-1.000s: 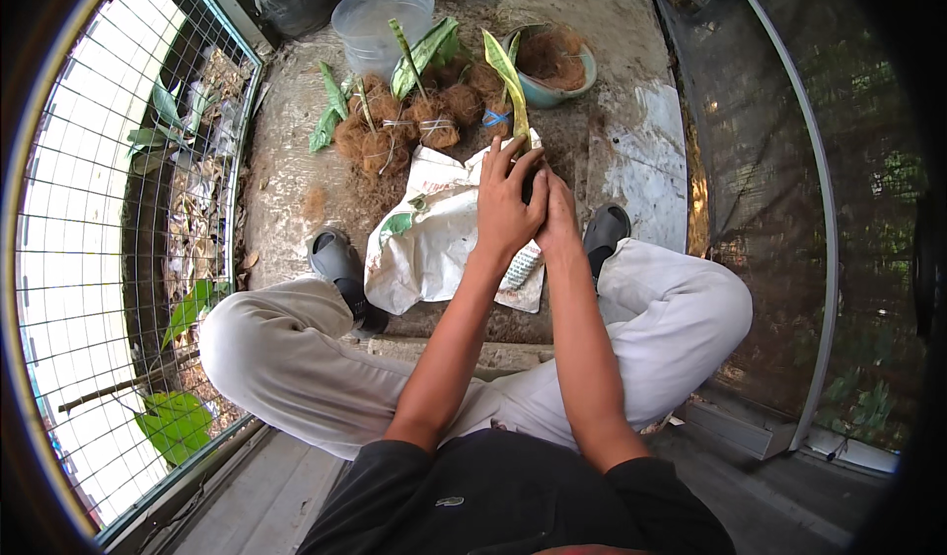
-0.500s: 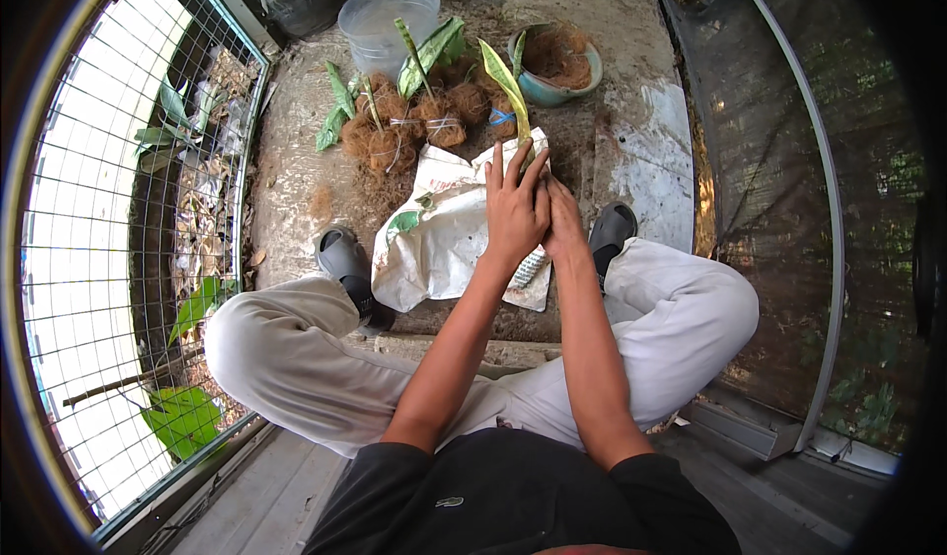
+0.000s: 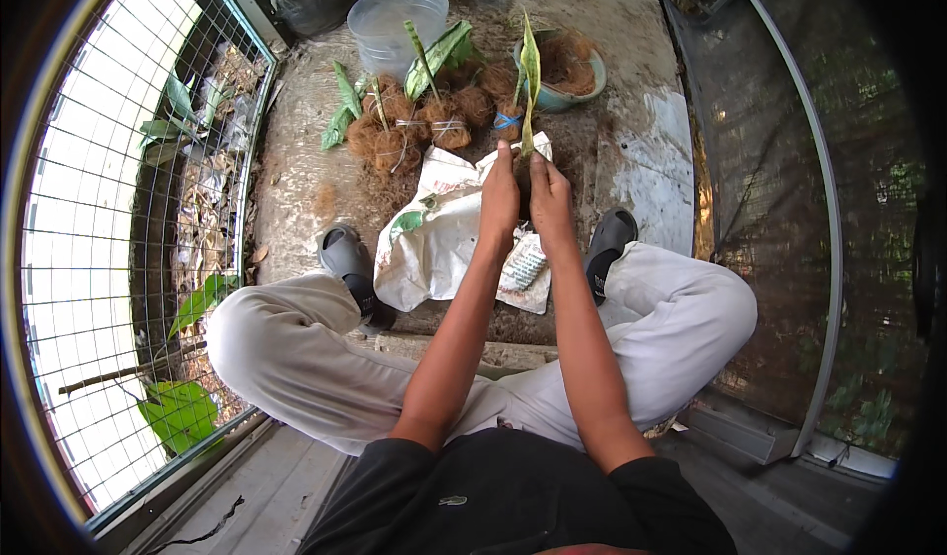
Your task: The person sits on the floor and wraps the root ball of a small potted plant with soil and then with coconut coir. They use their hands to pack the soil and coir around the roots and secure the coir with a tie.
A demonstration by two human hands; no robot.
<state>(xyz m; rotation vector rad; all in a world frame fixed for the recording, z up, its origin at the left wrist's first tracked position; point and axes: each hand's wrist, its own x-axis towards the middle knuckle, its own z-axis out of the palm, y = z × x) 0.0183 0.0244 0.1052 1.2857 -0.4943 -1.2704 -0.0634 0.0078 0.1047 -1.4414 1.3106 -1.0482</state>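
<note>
Over a white plastic sack [image 3: 424, 259] on the ground, my left hand [image 3: 500, 198] and my right hand [image 3: 551, 198] face each other, thumbs up. Between their palms is the dark base of a snake plant [image 3: 531, 72], whose yellow-edged leaf stands upright beyond my fingertips. My fingers are mostly hidden behind my hands, curled round the base. Just past them sits a small coconut-fibre ball [image 3: 508, 123] tied with blue string. To its left are several more brown fibre balls [image 3: 451, 133] bound with pale string, some with green leaves [image 3: 439, 59] standing in them.
A clear plastic tub [image 3: 398, 22] stands behind the fibre balls. Right of it is a green pot [image 3: 589, 88] of loose coconut fibre. A wire mesh fence [image 3: 89, 220] runs along the left, a dark net screen [image 3: 760, 210] along the right. My sandalled feet flank the sack.
My hands have parted from their overlapped hold and turned palm to palm round the plant's base. The snake plant leaf has swung from leaning left to nearly upright.
</note>
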